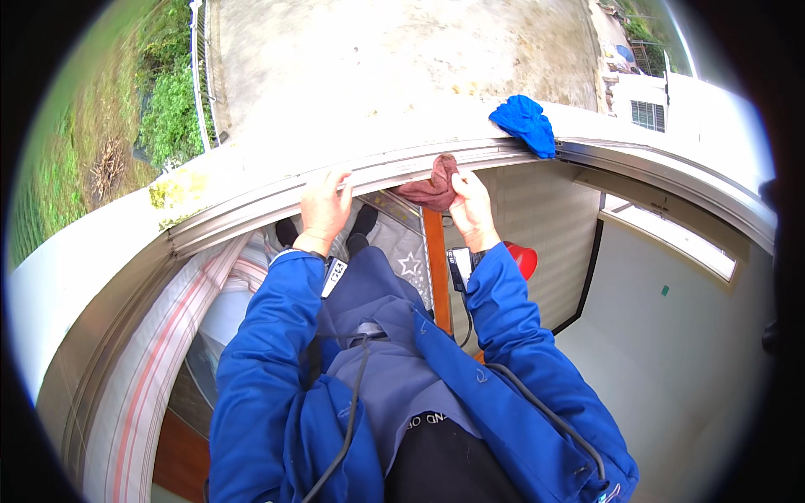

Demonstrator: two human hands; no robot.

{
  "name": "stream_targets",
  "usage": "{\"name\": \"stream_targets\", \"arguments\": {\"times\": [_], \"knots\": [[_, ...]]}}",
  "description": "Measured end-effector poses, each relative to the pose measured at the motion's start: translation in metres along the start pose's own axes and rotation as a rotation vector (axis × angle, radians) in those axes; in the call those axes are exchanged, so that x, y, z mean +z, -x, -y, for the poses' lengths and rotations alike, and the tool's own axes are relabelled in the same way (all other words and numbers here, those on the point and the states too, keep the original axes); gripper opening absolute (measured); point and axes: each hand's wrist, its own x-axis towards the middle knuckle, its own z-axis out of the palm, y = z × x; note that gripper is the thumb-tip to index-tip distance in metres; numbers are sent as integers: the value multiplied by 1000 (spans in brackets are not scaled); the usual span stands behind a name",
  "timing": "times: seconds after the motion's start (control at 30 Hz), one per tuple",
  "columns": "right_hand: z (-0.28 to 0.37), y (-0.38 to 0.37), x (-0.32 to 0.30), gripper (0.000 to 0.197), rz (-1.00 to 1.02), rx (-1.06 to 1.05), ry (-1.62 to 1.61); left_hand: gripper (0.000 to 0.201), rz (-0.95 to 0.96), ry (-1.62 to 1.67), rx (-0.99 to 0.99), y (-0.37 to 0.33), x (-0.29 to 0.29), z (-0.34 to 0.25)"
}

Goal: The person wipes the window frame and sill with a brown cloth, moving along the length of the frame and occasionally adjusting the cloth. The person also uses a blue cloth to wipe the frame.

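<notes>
- Wiping the metal window track (251, 210) looks like the step in hand: my right hand (471, 211) is clenched around a dark red rag (434, 186) and presses it onto the track near the middle of the frame's run.
- Left hand (323, 205) rests flat on the same track, fingers spread over its edge, gripping nothing that I can see; I read it as bracing.
- Rag is bunched up, touching the inner rail; part of it hangs over the inner edge of the track, just above a brown wooden post (436, 268).
- Blue cloth (527, 124) lies crumpled on the white outer ledge (92, 251), toward the right end, well apart from both hands and untouched.
- Yellow-green moss patch (172, 191) sits on the ledge near the left end of the track, beyond the left hand.
- Below and outside: concrete yard (402, 59) and grass (75, 159); a red round thing (526, 258) peeks behind my right sleeve, can't tell what it is.
- Judgement: wiping is partway, and the stretch of track between the two hands seems next. That calls for sliding the rag along the groove toward the left hand, keeping pressure down and weight inside the sill.
</notes>
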Motion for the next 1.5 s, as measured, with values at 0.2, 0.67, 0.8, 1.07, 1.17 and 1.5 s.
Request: {"name": "stream_targets", "arguments": {"times": [0.2, 0.67, 0.8, 1.07, 1.17, 1.5], "knots": [[4, 3, 10, 16, -106, -151, 422, 17, 31, -90, 80, -9, 29, -18], [-16, -7, -2, 25, -58, -207, 516, 30, 246, 109, 83, -9, 65, -51], [-1, 0, 0, 22, -2, -79, 173, 50, 390, 246, 62, 8, 55, -58], [49, 20, -4, 18, -117, -130, 42, 15, 469, 250, 32, 8, 47, -81], [59, 13, -6, 17, -275, -247, 94, 22, 603, 486, -131, 6, 34, -87], [71, 13, 42, 31, -55, -681, 1279, 26, 511, 1511, -538, -9, 15, -108]]}}
